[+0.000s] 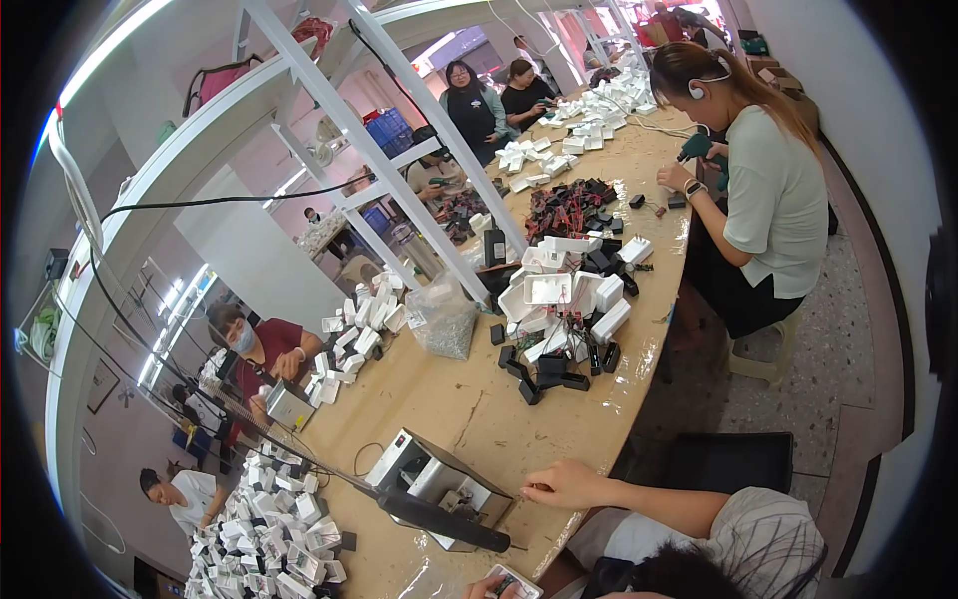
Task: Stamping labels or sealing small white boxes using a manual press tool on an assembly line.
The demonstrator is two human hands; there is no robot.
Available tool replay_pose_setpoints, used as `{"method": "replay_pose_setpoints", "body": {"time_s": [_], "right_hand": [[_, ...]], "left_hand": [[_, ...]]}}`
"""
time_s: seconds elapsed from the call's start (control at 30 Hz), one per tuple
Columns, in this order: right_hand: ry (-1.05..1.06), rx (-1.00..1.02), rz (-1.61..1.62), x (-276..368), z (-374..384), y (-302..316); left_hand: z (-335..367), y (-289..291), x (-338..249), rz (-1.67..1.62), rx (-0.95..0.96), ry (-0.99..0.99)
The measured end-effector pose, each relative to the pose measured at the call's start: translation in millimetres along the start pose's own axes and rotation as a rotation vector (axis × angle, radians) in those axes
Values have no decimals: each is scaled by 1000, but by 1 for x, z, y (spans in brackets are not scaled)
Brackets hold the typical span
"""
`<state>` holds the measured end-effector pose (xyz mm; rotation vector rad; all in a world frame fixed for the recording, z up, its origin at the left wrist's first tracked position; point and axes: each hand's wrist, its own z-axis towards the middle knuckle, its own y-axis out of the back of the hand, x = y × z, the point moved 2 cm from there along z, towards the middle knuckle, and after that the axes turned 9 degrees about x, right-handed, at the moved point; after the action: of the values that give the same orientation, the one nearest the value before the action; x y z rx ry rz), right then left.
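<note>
My right hand point(564, 485) reaches across the table beside a silver screw feeder point(464, 484). Its fingers are pinched together near the machine's front corner; a tiny dark reddish bit shows at them, too small to name. At the bottom edge my left hand point(487, 589), partly cut off by the frame, grips a shallow white plastic case point(521, 585) with parts inside. A black electric screwdriver point(444, 521) slants in front of the feeder, its tip pointing toward the table edge near me. Neither hand touches it.
White cases point(269, 529) are heaped at the lower left. A mixed pile of white cases, black boxes and wires point(559, 309) lies farther up the table point(429, 399), near a clear bag of small metal pieces point(444, 319). A co-worker point(768, 190) sits at the right edge; others work across.
</note>
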<state>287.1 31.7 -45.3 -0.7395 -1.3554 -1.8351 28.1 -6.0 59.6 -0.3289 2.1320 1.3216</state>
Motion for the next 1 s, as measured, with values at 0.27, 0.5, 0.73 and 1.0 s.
{"method": "replay_pose_setpoints", "body": {"time_s": [0.27,0.5,0.73,1.0], "right_hand": [[10,-16,-37,-4,0,-3],[3,-3,-23,3,-2,1],[1,-2,-8,9,-2,6],[0,-12,28,4,-3,0]], "left_hand": [[-2,2,-3,1,11,-34],[-1,0,3,-29,5,-57],[19,-16,60,27,-34,-338],[4,-3,11,-52,21,-13]]}}
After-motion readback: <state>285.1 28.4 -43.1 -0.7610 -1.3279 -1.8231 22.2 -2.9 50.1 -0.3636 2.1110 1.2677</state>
